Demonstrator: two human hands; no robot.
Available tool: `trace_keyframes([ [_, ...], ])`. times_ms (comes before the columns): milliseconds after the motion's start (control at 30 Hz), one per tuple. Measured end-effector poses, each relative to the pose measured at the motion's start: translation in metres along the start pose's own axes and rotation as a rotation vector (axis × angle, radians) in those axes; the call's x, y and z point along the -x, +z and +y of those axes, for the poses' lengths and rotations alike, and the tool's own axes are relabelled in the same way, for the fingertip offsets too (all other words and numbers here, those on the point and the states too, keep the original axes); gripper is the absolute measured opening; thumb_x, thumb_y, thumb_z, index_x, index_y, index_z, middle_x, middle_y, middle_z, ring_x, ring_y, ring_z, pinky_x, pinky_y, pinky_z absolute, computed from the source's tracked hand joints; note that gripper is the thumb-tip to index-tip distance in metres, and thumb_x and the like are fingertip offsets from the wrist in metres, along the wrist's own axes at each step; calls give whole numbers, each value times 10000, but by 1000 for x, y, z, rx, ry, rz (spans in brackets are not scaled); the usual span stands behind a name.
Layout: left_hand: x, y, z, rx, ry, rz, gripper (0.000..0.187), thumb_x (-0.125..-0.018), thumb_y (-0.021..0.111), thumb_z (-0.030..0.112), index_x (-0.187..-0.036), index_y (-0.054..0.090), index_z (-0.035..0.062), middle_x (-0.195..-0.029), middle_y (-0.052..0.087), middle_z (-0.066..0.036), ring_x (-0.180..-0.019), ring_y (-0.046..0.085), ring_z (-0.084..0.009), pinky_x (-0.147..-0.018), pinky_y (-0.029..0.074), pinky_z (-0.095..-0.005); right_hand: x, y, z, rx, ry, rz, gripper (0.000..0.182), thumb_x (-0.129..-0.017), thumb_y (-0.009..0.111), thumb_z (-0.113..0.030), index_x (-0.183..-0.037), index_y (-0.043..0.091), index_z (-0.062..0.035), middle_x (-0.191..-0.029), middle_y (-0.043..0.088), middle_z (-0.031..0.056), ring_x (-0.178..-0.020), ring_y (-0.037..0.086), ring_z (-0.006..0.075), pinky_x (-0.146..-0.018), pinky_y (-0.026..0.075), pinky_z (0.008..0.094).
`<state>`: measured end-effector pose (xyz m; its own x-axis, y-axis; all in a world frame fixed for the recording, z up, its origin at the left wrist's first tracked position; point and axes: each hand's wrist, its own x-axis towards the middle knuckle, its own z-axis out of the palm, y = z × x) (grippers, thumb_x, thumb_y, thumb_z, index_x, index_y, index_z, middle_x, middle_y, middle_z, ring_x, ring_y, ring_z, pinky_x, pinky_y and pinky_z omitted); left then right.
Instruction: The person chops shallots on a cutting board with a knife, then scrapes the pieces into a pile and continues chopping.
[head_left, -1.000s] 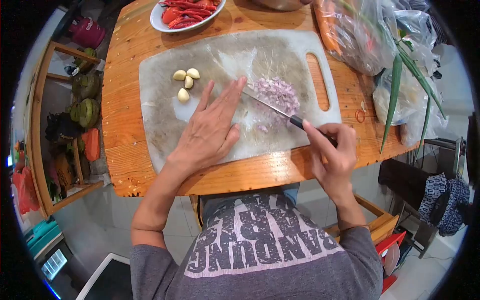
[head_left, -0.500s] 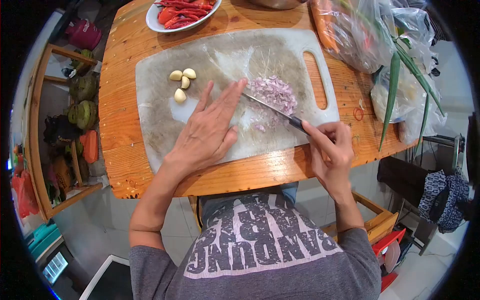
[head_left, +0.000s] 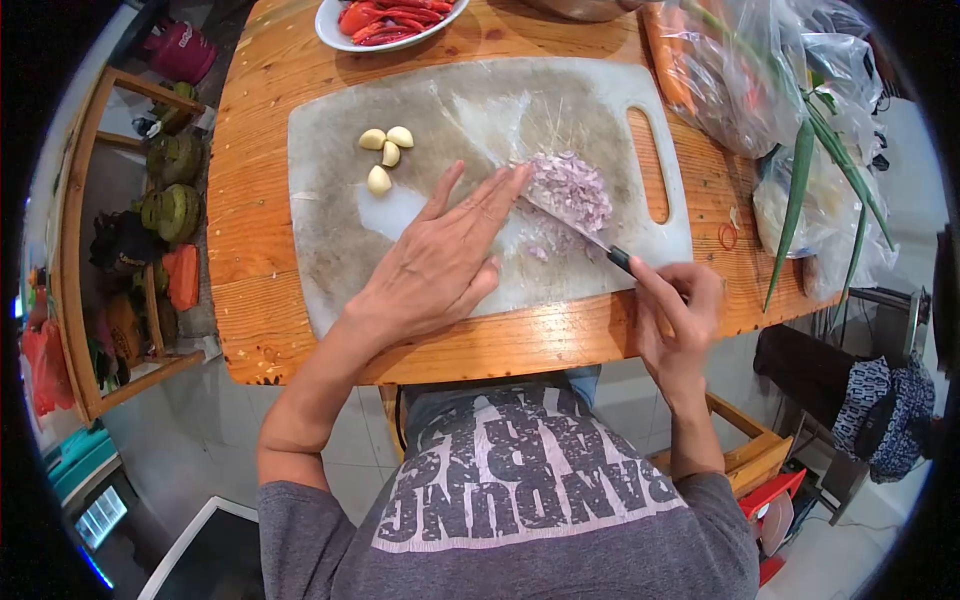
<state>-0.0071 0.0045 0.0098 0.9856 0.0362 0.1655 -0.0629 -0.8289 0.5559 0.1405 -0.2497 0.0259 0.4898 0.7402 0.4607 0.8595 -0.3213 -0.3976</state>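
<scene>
A white, stained cutting board lies on the wooden table. My right hand grips the black handle of a knife, whose blade points up and left along the lower edge of a heap of chopped purple onion. My left hand lies over the board with its fingers stretched out, the fingertips by the knife's tip. Several peeled garlic cloves sit on the board's left part, beyond my left hand.
Above the board stands a white plate of red chilies, with a metal bowl at the top edge. Plastic bags with carrots and green leaves lie on the right. A rubber band lies beside the board's handle.
The whole table view has shifted slightly to the right and up. Both hands and the knife have moved slightly right with it, their places over the board nearly the same.
</scene>
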Motion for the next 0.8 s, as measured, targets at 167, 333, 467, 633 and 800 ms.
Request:
trace_keyframes([
  [167,1,1,-1,-14,-47,43,926,-816,562,49,-1626,118,-17,-1670,306,-167,-1529,334,-303,-1293,80,-536,-12,4,1,-99,74,-64,507,-739,721,106,-1189,779,-122,-883,583,80,-811,537,243,-698,456,344],
  [333,2,-1,-1,-19,-61,48,907,-826,561,58,-1619,130,-28,-1658,319,-185,-1521,342,-318,-1291,85,-541,-22,-4,-2,34,-51,-47,518,-737,717,81,-1207,768,-131,-873,582,75,-806,535,244,-724,443,360],
  [467,0,-2,-1,-18,-78,25,900,-830,562,62,-1617,133,-30,-1659,319,-182,-1514,355,-320,-1290,89,-541,-20,-3,3,71,-48,-64,515,-738,723,55,-1213,765,-139,-872,593,57,-823,547,242,-791,412,371],
  [633,2,-2,-2,22,-69,30,907,-831,554,59,-1624,120,-19,-1662,317,-179,-1512,358,-316,-1289,94,-542,-25,4,11,56,-17,-36,488,-750,713,72,-1181,771,-151,-928,614,68,-898,567,257,-829,417,384],
  [800,5,3,-2,10,-47,49,938,-825,546,46,-1633,72,-12,-1671,300,-178,-1518,349,-319,-1289,91,-537,-31,1,11,98,-63,4,517,-750,715,89,-1201,768,-159,-970,621,86,-923,562,279,-822,458,382],
])
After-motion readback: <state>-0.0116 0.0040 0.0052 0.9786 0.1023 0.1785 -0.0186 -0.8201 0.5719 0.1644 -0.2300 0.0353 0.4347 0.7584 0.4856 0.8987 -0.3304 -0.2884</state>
